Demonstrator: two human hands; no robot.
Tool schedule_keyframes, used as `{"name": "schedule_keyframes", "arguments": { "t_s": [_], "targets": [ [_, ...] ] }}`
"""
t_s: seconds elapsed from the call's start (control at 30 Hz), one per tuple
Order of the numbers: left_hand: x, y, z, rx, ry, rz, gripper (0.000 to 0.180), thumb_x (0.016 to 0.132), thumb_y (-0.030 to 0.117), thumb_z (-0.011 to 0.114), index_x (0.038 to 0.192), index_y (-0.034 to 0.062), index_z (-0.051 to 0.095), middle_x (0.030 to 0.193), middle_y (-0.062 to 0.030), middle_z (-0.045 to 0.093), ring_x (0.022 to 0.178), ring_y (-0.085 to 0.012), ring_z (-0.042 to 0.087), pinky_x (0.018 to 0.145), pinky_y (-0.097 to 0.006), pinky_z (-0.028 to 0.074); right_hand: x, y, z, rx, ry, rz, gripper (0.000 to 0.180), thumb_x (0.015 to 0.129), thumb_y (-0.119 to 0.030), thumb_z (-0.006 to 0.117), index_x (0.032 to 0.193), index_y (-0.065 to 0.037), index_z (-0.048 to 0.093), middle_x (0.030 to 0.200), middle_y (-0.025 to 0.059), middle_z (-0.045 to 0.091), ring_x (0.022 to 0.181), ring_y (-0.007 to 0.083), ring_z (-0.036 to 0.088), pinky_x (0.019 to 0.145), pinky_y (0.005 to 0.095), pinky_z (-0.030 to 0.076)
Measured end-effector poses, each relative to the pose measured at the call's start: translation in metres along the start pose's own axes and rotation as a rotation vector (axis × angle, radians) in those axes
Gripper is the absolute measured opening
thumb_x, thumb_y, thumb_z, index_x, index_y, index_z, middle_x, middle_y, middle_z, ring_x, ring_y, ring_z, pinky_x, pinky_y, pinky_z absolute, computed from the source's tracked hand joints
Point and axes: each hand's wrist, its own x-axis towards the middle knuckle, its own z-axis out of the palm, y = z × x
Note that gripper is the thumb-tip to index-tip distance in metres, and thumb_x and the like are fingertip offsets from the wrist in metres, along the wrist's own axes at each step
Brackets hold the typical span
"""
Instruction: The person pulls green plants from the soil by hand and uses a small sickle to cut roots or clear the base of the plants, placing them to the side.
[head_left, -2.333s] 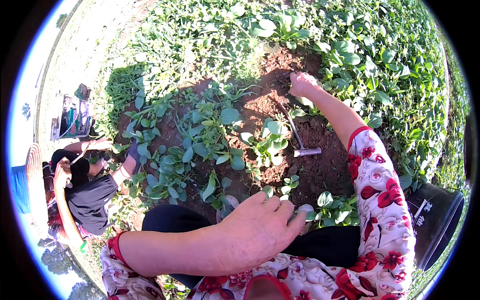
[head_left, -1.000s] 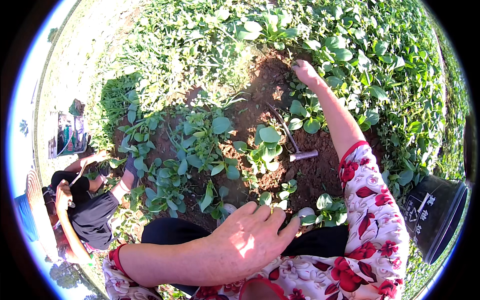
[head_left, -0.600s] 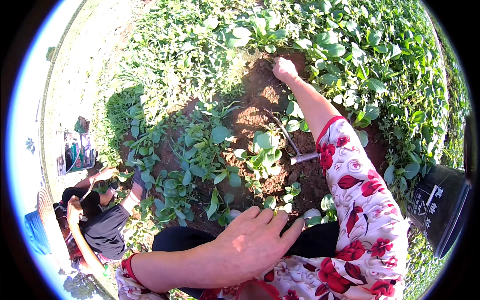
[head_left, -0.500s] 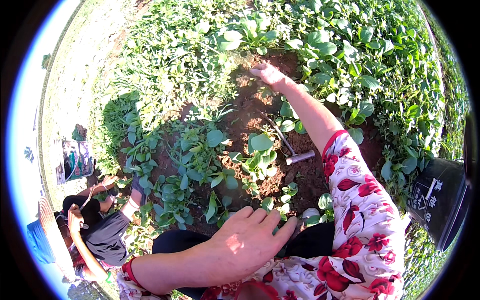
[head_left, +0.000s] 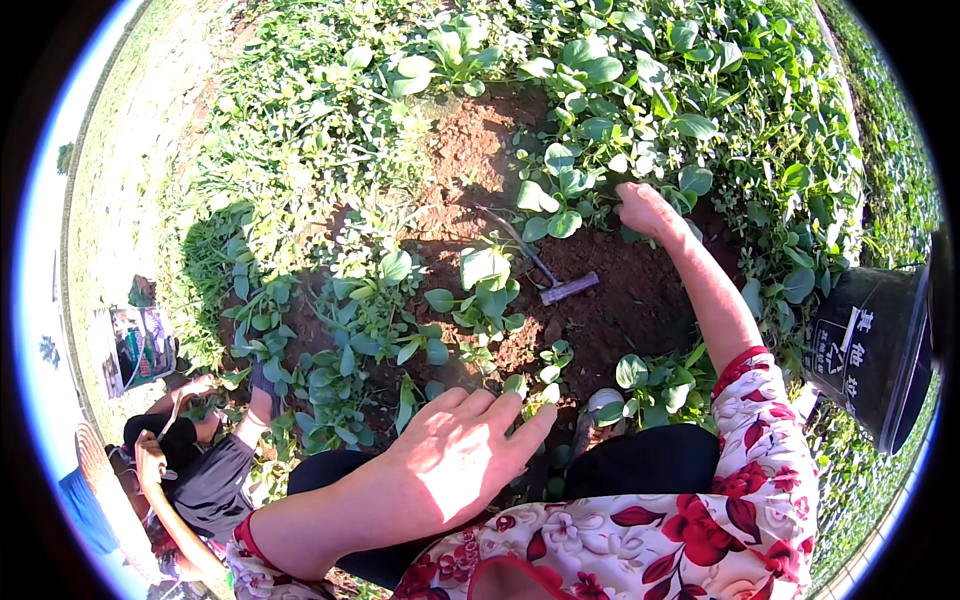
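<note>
My right hand (head_left: pixel 648 211) reaches forward to the leafy plants at the right edge of the bare soil. Its fingers are curled down among the leaves, and whatever they grip is hidden. Just left of it stands a leafy green seedling (head_left: pixel 560 190). A small hand hoe (head_left: pixel 568 289) with a thin bent shaft lies on the brown soil, apart from both hands. My left hand (head_left: pixel 465 452) hovers or rests by my knee with its fingers stretched out, holding nothing. Beyond its fingertips grows another broad-leaved plant (head_left: pixel 486 285).
At the right a black bucket (head_left: pixel 862 350) leans among the greenery. On the left another person (head_left: pixel 205 480) in dark shorts and a straw hat crouches close to the plants, near a printed bag (head_left: pixel 140 345). Dense greens (head_left: pixel 330 150) cover the far ground.
My right hand has moved from the bare soil ahead back and rightward to the plants at the right. My left hand stays by my knee. The view has shifted slightly.
</note>
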Motion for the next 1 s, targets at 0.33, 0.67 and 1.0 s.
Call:
{"name": "schedule_keyframes", "arguments": {
  "t_s": [0.33, 0.67, 1.0],
  "targets": [
    [0.009, -0.002, -0.004, -0.039, 0.019, -0.079, 0.055, 0.077, 0.017, 0.065, 0.128, 0.0059, 0.046, 0.103, -0.01, 0.056, 0.091, -0.0269, 0.056, 0.082, -0.036, 0.045, 0.038, -0.047, 0.029, 0.007, 0.087, -0.004, 0.025, 0.071, -0.006, 0.058, 0.096, -0.002, 0.054, 0.09, 0.0211, 0.062, 0.09, 0.0368, 0.062, 0.078, 0.0445, 0.051],
    [0.02, -0.007, 0.002, -0.072, -0.024, -0.099, 0.056, 0.077, 0.016, 0.066, 0.129, 0.0052, 0.045, 0.104, -0.0121, 0.057, 0.093, -0.0298, 0.058, 0.082, -0.039, 0.047, 0.064, -0.053, 0.061, -0.026, 0.269, -0.049, 0.019, 0.078, -0.022, 0.059, 0.092, -0.009, 0.06, 0.084, 0.012, 0.065, 0.078, 0.0272, 0.065, 0.065, 0.0381, 0.052],
    [0.023, -0.005, -0.002, -0.066, -0.027, -0.1, 0.056, 0.077, 0.016, 0.066, 0.129, 0.0061, 0.045, 0.103, -0.0125, 0.057, 0.094, -0.0303, 0.058, 0.082, -0.039, 0.047, 0.077, -0.025, 0.084, 1.065, 0.48, 0.362, 0.025, 0.086, -0.029, 0.05, 0.092, -0.007, 0.06, 0.087, 0.0111, 0.064, 0.081, 0.024, 0.062, 0.07, 0.0364, 0.049]
  ]
}}
